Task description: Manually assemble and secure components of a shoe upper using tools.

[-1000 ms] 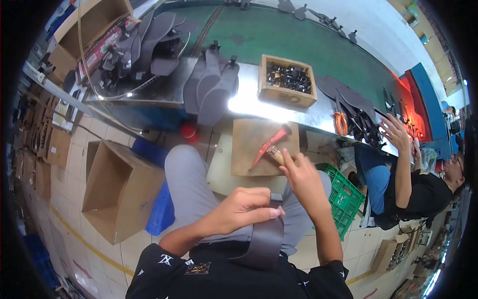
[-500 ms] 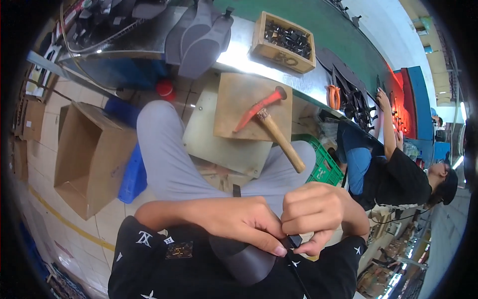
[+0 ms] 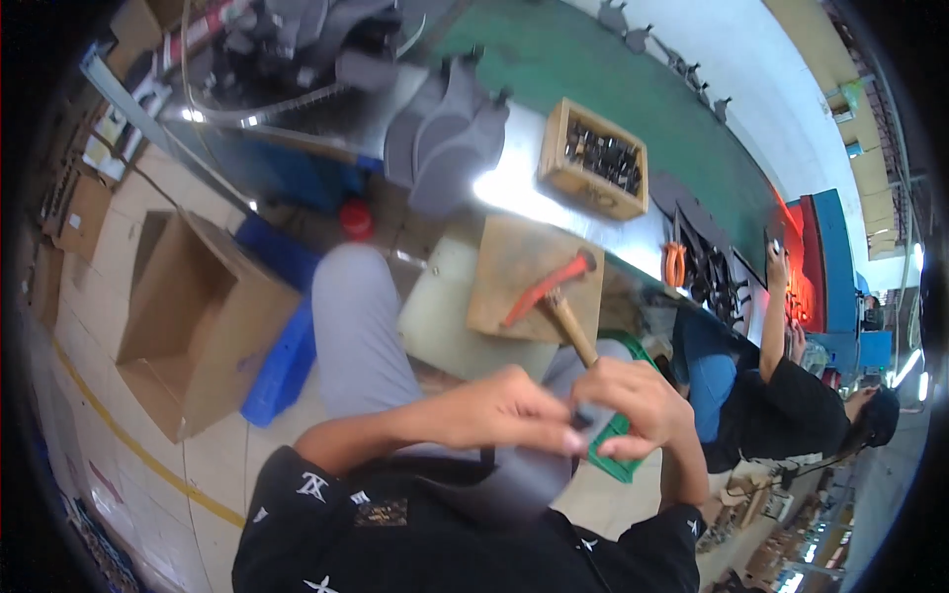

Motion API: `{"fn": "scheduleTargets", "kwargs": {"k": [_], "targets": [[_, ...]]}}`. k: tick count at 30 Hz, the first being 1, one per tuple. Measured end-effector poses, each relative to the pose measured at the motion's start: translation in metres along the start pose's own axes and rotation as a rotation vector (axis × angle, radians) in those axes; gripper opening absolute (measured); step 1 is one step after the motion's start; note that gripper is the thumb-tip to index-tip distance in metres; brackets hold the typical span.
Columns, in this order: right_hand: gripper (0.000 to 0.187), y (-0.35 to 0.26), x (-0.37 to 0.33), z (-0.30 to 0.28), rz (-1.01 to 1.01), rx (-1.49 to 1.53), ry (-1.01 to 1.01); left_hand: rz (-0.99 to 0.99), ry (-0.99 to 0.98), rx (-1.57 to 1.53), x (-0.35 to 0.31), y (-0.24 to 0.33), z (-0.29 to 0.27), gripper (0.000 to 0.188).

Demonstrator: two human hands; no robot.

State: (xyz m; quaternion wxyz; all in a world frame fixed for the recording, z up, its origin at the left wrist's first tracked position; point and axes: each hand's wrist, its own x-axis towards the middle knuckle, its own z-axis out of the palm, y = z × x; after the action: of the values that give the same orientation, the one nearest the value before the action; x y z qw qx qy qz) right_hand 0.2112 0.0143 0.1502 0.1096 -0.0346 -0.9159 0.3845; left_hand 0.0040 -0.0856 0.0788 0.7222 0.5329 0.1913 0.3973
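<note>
A dark grey, shoe-sole-shaped piece (image 3: 519, 486), smeared by motion, hangs under my left hand (image 3: 504, 410), which is closed on its narrow end. My right hand (image 3: 638, 407) faces it with bent fingers around a small black piece (image 3: 585, 419) at that end; the contact is blurred and partly hidden. Beyond my hands, a hammer (image 3: 546, 291) with a red head and wooden handle rests on a tan board (image 3: 494, 272) between my knees. Behind my right hand the handle's tip is partly hidden.
Several grey sole-shaped pieces (image 3: 450, 133) overhang the bench (image 3: 524, 193). Beside them stands a wooden box (image 3: 593, 194) of small dark parts. Orange-handled pliers (image 3: 674, 264) lie to the right. A cardboard box (image 3: 222, 346) is left, a green crate (image 3: 618, 460) right. A co-worker (image 3: 791, 395) sits at right.
My hands have lifted away from my shirt, towards the board, with the grey piece. The view has tilted, so bench, hammer and board appear lower and further right.
</note>
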Motion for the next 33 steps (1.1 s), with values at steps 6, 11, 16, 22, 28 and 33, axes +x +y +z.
{"fn": "scheduleTargets", "kwargs": {"k": [6, 11, 16, 22, 28, 33], "targets": [[0.041, 0.032, -0.077, 0.033, 0.545, -0.135, 0.479, 0.406, 0.627, 0.513, 0.086, 0.080, -0.130, 0.036], [0.040, 0.077, -0.142, 0.080, 0.807, 0.065, 1.037, 0.304, 0.916, 0.964, 0.126, 0.083, -0.224, 0.060], [0.065, 0.139, -0.156, 0.107, 0.707, 0.955, 1.249, 0.098, 0.852, 0.841, 0.085, -0.025, -0.191, 0.036], [0.096, 0.159, -0.100, 0.116, 0.256, 1.248, 0.834, 0.063, 0.787, 0.456, 0.079, -0.085, -0.141, 0.032], [0.106, 0.146, -0.101, 0.107, 0.422, 1.138, 0.650, 0.086, 0.859, 0.470, 0.076, -0.092, -0.143, 0.032], [0.097, 0.140, -0.105, 0.116, 0.456, 0.942, 0.664, 0.087, 0.927, 0.448, 0.069, -0.094, -0.134, 0.032]]}}
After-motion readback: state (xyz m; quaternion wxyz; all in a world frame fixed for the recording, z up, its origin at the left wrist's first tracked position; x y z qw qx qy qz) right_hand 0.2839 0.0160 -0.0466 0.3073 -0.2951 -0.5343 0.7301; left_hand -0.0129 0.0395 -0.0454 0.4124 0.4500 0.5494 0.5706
